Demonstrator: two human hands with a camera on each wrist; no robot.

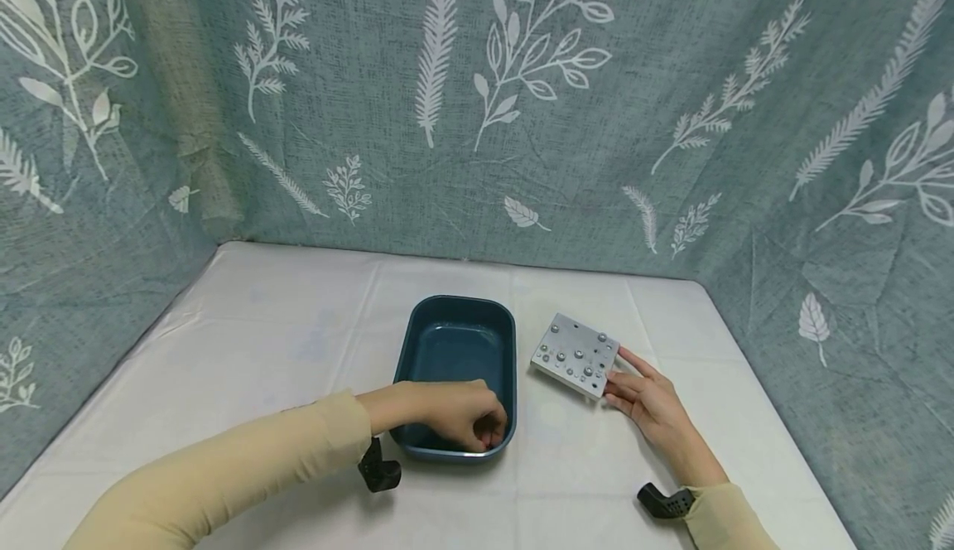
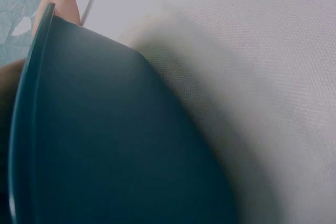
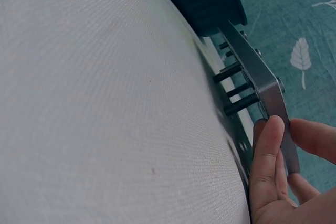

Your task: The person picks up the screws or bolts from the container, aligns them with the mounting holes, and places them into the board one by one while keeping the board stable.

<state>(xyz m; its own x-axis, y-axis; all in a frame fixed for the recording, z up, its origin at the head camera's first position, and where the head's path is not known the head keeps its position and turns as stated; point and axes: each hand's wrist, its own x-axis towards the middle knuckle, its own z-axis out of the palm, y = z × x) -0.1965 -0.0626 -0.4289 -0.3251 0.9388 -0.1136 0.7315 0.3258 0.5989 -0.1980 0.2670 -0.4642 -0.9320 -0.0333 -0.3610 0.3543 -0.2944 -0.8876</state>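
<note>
A silver metal plate [image 1: 585, 341] with several screws set in it is held up at a tilt by my right hand [image 1: 656, 417]. My right thumb and fingers grip its near right edge, and in the right wrist view threaded screw shanks [image 3: 242, 104] stick out of its underside, over the cloth. My left hand [image 1: 462, 413] reaches down inside a dark blue rectangular tray [image 1: 402, 368], fingers curled close to its near right corner. I cannot tell whether the left fingertips hold anything. In the left wrist view the tray's outer wall [image 2: 121, 129] hides that hand.
A white cloth [image 1: 298, 310] covers the table under the tray. Green-blue curtains [image 1: 373, 78] with white leaf prints stand behind and at both sides. A black wrist mount [image 1: 378, 467] sits beside the tray's near left corner, another black mount [image 1: 663, 502] at the right wrist.
</note>
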